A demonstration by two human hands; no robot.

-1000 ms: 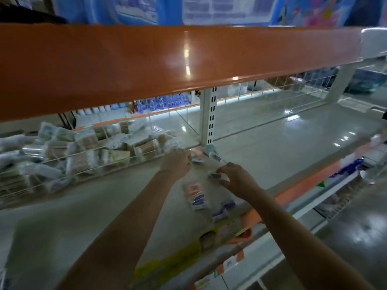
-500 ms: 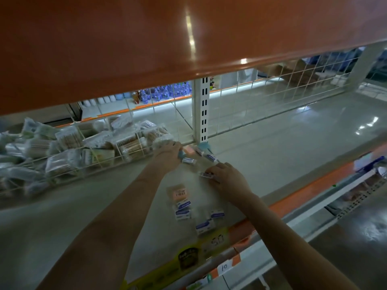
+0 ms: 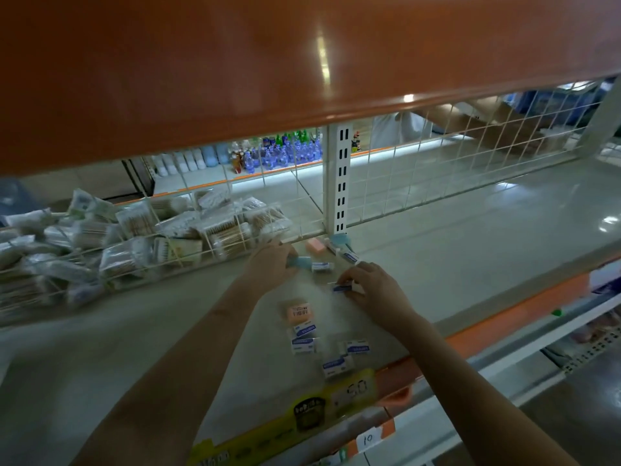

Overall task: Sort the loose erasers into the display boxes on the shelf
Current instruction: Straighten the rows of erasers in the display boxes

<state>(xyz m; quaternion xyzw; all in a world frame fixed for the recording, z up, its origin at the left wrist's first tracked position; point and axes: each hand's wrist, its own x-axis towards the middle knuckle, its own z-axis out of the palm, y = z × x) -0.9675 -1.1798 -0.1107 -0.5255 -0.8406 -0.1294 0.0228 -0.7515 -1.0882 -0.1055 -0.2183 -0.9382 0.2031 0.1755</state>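
Observation:
Loose erasers lie scattered on the pale shelf. My left hand reaches deep in and holds a light blue eraser at its fingertips. A white eraser with a blue sleeve lies just right of it. My right hand pinches another blue-sleeved white eraser. Closer to me lie an orange eraser with a barcode and several blue-sleeved white ones. At the back, by the upright post, sit a pink eraser and more white ones. No display box shows.
A wire basket of cotton swab packs borders the erasers on the left. A wire grid closes the shelf's back. The orange shelf above overhangs low. Yellow price tags line the front edge.
The view dropped lower under the orange shelf. My left hand moved from the back erasers to grip the light blue one. My right hand stayed on its small white eraser.

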